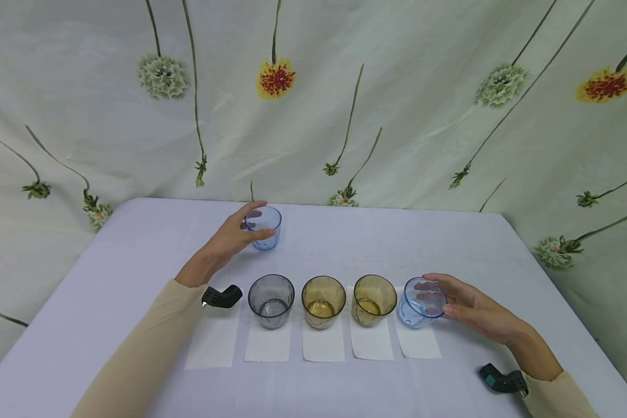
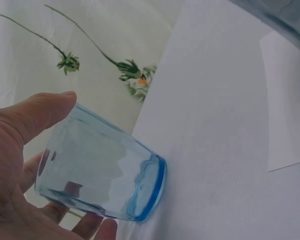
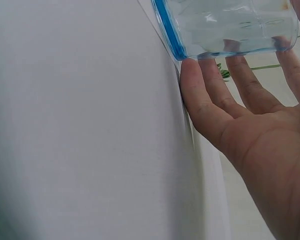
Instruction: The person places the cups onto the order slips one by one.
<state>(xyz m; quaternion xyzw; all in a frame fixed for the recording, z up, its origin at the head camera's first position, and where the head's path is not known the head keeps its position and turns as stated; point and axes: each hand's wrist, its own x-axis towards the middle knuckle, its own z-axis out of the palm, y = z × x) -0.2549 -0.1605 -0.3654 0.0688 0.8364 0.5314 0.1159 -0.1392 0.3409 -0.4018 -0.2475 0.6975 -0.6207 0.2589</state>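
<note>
Toward the back of the table, my left hand (image 1: 230,237) holds a clear blue glass tumbler (image 1: 266,239), thumb on one side and fingers on the other. The left wrist view shows that tumbler (image 2: 100,165) with its thick blue base close to the white cloth. At the right end of a row of glasses, my right hand (image 1: 478,310) grips a second blue tumbler (image 1: 413,315) between thumb and fingers. In the right wrist view, several fingertips (image 3: 192,70) lie along the side of this tumbler (image 3: 230,32).
Left of the right-hand tumbler stand two amber glasses (image 1: 373,296) (image 1: 323,299) and a grey glass (image 1: 270,299). White paper strips (image 1: 268,345) lie under the row, with another paper strip (image 1: 211,345) beside my left sleeve. A flowered cloth (image 1: 303,133) hangs behind the table.
</note>
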